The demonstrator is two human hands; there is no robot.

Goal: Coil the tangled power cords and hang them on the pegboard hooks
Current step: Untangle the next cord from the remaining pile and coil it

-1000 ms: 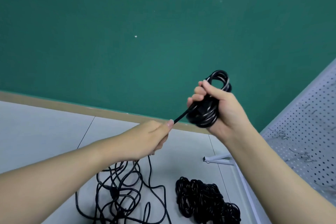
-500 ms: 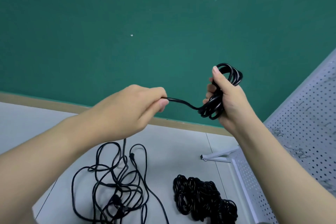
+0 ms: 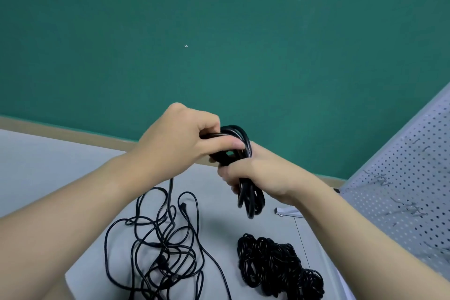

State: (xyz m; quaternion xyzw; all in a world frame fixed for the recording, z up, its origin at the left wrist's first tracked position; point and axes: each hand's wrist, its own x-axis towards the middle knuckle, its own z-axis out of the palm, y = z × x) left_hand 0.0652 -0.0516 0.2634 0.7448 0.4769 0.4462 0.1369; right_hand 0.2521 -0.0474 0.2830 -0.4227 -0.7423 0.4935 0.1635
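right hand (image 3: 258,175): coil (image 3: 246,178) is gripped mid-bundle | left hand (image 3: 185,139): cord (image 3: 170,192) is pinched at coil top, slack trailing below to tangle (image 3: 165,246) | risk: loops may be spilled if either grip is loosened; slack may be snagged | pegboard (image 3: 401,178): right of grip, hooks unused

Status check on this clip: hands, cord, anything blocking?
Left hand pinching strand at coil top. Right hand gripping black cord coil mid-air. Loose cord tangle on floor below, trailing up. Pegboard at right, hooks bare.
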